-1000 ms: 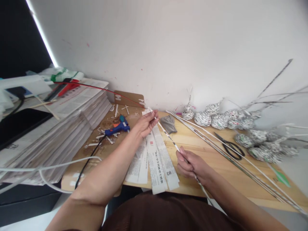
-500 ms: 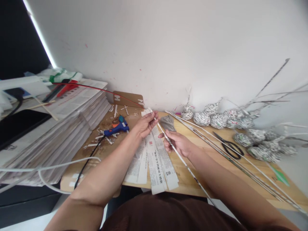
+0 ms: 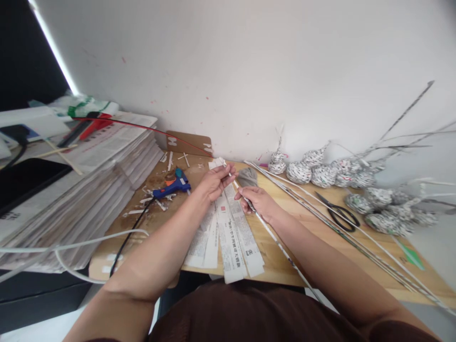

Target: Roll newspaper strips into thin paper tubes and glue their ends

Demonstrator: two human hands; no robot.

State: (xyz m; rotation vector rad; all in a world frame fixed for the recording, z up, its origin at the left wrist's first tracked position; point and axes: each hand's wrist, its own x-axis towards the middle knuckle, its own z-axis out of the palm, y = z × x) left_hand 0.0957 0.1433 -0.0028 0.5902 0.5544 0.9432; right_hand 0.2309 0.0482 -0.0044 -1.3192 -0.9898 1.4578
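A long, thin rolled-paper stick (image 3: 274, 236) runs slantwise from between my hands down toward my lap on the right. My left hand (image 3: 218, 182) pinches its upper end, where a pale bit of paper shows at the fingertips. Lower along the same stick, my right hand (image 3: 257, 201) is closed round it with thumb and fingers. Beneath both hands lie flat newspaper strips (image 3: 230, 237), fanned out to the table's front edge. A grey cloth (image 3: 247, 177) lies just behind my right hand.
Left of my hands are a blue glue gun (image 3: 173, 188), paper scraps and a tall newspaper stack (image 3: 124, 156) bearing a phone (image 3: 32, 183). To the right lie more paper sticks (image 3: 302, 199), black-handled scissors (image 3: 342, 216) and several woven paper gourds (image 3: 324, 175) along the wall.
My right hand's fingers have closed more firmly round the stick. My left hand keeps its pinch at the upper end. The whole view has shifted slightly.
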